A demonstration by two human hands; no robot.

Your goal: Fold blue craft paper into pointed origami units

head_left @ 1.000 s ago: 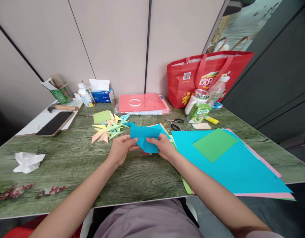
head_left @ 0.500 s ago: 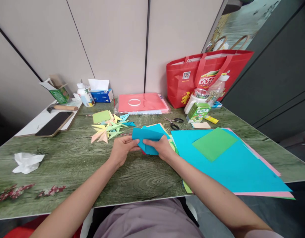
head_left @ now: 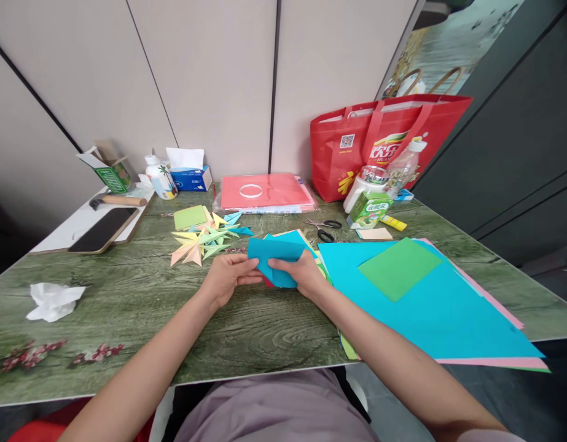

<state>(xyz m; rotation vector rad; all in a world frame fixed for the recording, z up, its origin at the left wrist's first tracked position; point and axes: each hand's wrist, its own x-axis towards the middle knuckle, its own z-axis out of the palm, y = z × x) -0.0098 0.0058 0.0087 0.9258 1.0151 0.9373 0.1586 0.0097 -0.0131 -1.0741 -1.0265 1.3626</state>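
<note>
Both hands pinch one small blue sheet of paper point(head_left: 277, 253) just above the green wood-grain table point(head_left: 140, 307). My left hand point(head_left: 228, 276) grips its left edge with fingers closed. My right hand point(head_left: 300, 272) holds its lower right part, thumb pressed on top. The sheet is partly folded. A cluster of folded pointed paper shapes point(head_left: 204, 238) in yellow, peach, green and blue lies just behind my left hand.
Large blue sheets point(head_left: 416, 301) with a green square point(head_left: 399, 267) lie at right. Scissors point(head_left: 325, 228), a red bag point(head_left: 379, 142), bottles point(head_left: 370, 190), a pink folder point(head_left: 263, 191), a tissue box point(head_left: 190, 172), a phone point(head_left: 102, 229) and a crumpled tissue point(head_left: 53, 299) surround.
The blue paper has been folded flatter and narrower between my fingers, and my right hand has shifted slightly left along it. My left hand stays almost where it was.
</note>
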